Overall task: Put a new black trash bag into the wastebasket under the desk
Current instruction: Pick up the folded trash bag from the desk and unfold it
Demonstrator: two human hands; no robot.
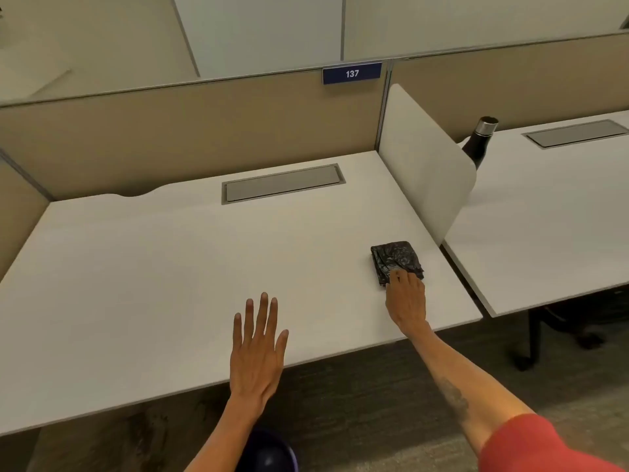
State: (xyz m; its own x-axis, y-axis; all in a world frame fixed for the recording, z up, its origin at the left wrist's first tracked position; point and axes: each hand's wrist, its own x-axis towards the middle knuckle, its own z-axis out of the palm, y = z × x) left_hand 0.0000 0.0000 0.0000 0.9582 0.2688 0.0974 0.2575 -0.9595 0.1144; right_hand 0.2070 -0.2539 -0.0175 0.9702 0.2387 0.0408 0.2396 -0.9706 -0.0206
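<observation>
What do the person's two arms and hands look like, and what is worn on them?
Both hands are bare: no gloves, rings or watch show on the left hand or the right hand. Both forearms are uncovered. The right forearm carries a dark tattoo on its upper side. A red sleeve covers the right upper arm. No sleeve is visible on the left arm within the picture.

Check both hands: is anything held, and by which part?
Left hand: nothing, open flat. Right hand: fingers on the near edge of the folded black trash bag; a closed hold cannot be told.
</observation>
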